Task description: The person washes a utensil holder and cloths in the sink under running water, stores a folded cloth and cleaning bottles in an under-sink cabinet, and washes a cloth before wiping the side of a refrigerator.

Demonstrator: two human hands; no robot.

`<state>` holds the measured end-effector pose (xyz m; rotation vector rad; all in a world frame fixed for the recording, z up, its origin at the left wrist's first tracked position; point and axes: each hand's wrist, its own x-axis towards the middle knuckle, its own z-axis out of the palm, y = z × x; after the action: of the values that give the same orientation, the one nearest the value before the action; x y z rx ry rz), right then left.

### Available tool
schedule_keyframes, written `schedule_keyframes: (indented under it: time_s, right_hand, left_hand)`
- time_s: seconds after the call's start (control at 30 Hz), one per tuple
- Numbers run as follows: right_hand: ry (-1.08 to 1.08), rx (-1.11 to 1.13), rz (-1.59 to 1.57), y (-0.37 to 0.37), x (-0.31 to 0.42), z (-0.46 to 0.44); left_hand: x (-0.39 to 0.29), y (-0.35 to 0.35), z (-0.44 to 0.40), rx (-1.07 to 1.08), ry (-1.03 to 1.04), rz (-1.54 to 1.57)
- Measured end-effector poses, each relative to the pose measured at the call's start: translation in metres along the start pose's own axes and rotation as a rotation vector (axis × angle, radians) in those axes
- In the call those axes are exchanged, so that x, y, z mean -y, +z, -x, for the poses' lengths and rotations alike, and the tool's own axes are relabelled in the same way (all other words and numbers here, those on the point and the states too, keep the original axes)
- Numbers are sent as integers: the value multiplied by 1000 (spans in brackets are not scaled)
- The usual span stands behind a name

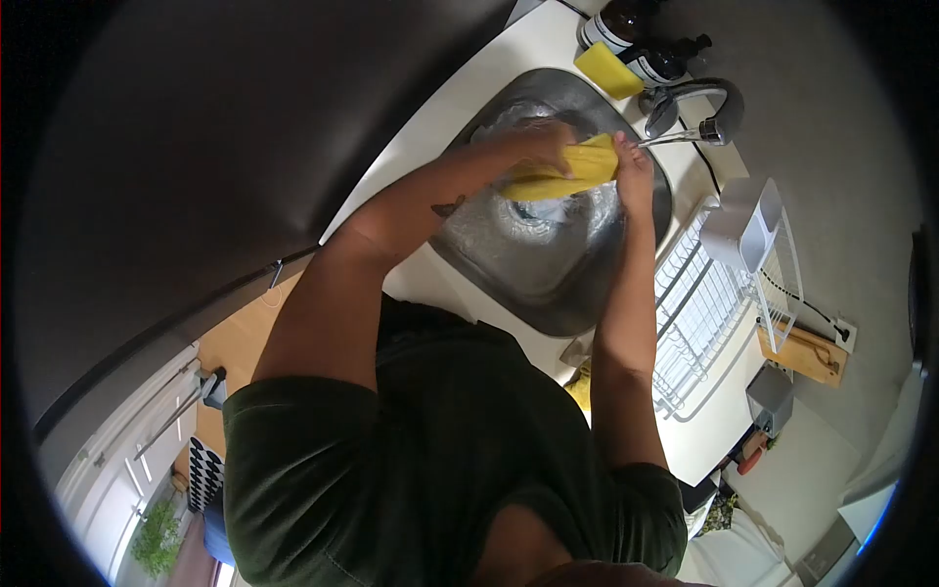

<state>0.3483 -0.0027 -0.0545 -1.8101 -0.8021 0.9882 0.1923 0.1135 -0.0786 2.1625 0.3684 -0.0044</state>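
Observation:
A wet yellow cloth (577,171) is stretched between my two hands above the metal sink (548,269). My left hand (550,147) grips its left part, fingers closed on the folds. At the other end, my right hand (634,168) pinches the edge of the cloth, close to the tap. Water runs from the curved tap (719,129) toward my right hand and the cloth. Below the cloth, water lies or splashes around the drain, which is partly hidden.
A yellow sponge (608,70) and dark pump bottles (660,61) stand behind the sink. To the right are a white wire dish rack (699,303) with a grey utensil holder (734,227), and a wooden board (804,355). A dark panel (196,127) rises on the left.

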Motion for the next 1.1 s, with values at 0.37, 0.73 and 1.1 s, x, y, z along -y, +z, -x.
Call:
schedule_keyframes:
  time_s: [0.37, 0.73, 1.1]
  right_hand:
    - [-112, 6, 225, -40, -11, 25]
    - [-598, -668, 1173, 30, -55, -11]
    - [-152, -60, -368, 5, -27, -3]
  left_hand:
    - [59, 31, 0, -388, -116, 1279]
    - [-21, 115, -45, -598, -525, 1254]
    - [-50, 33, -20, -203, -226, 1259]
